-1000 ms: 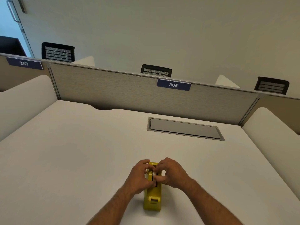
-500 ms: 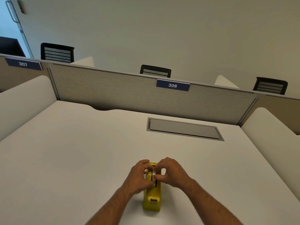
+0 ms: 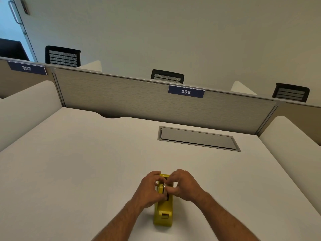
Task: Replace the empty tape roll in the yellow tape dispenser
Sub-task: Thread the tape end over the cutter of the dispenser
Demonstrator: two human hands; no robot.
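A yellow tape dispenser [image 3: 163, 214] stands on the white desk [image 3: 86, 171], its cutter end toward me. My left hand [image 3: 149, 188] wraps the dispenser's left side at the roll slot. My right hand [image 3: 184, 185] is on the right side, its fingertips pinching a small pale tape roll [image 3: 164, 186] that sits in the slot between both hands. Most of the roll is hidden by my fingers.
A grey cable hatch [image 3: 198, 138] is set flush in the desk behind the dispenser. A fabric divider panel [image 3: 139, 98] with a "306" label closes the far edge. White side screens rise at left and right. Black chair backs show beyond the panel.
Both hands stay on the dispenser. My fingers have shifted slightly around the roll in the slot; the dispenser has not moved.
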